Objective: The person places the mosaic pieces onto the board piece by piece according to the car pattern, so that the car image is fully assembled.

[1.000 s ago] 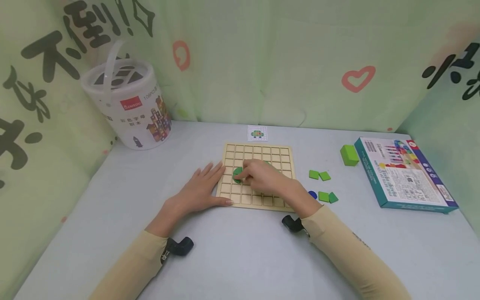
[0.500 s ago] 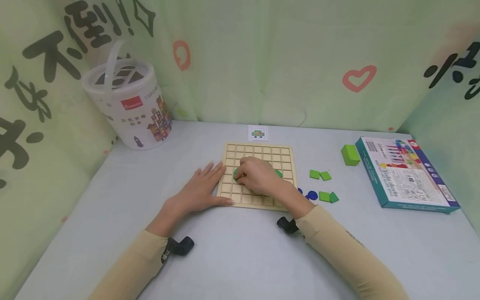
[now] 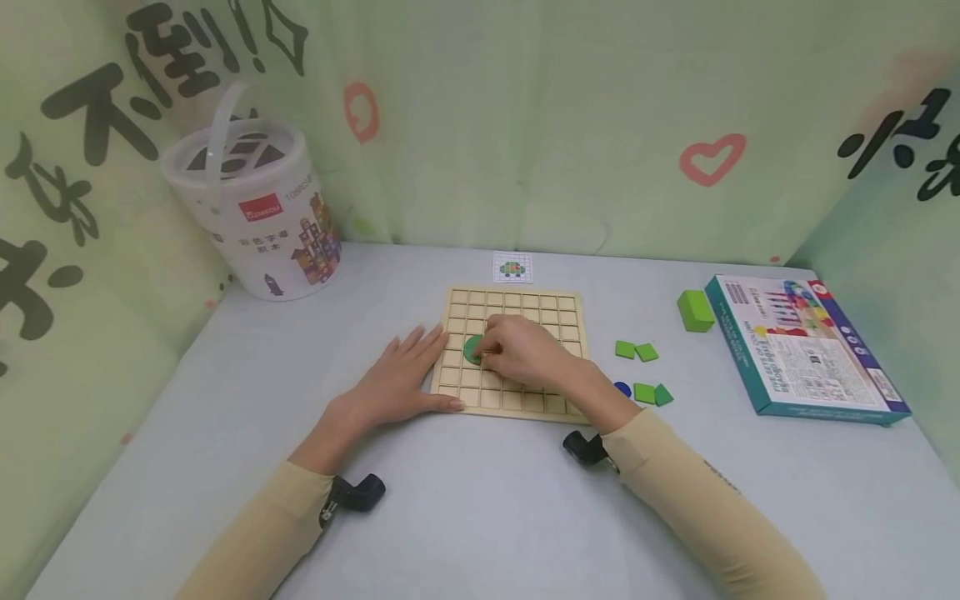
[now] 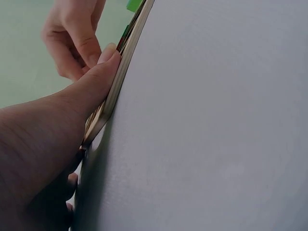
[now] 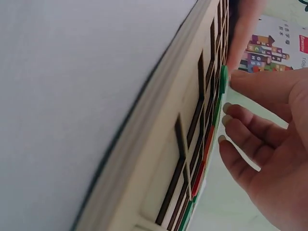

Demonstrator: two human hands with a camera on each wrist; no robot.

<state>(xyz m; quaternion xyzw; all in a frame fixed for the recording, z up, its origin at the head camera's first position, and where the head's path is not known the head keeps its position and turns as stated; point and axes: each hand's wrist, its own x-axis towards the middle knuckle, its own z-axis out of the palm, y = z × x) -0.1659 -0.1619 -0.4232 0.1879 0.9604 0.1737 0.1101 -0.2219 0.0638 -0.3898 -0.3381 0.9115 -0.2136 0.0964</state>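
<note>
My left hand (image 3: 401, 379) lies with spread fingers along the left edge of a wooden grid board (image 3: 480, 398), its thumb on the near left corner. Over the board's left part, my right hand (image 3: 525, 354) has its fingers curled, with thumb and index tips at the right side of a rounded green piece (image 3: 472, 350). In the right wrist view, a fingertip meets that green piece (image 5: 223, 79) while the other fingers are loosely bent. Red pieces (image 5: 198, 180) and further green ones (image 5: 185, 216) sit on the grid, mostly hidden by the right hand in the head view.
Right of the board lie green squares (image 3: 625, 349), a green triangle (image 3: 663, 394) and a blue disc (image 3: 622, 389). A green block (image 3: 696, 311) stands by a flat box (image 3: 813, 350). A pattern card (image 3: 513, 267) lies behind the board, a white bucket (image 3: 258, 217) at the back left.
The right hand's fingertips have shifted slightly right over the round green piece, uncovering more of it. Beside the board, the left hand has kept its place.
</note>
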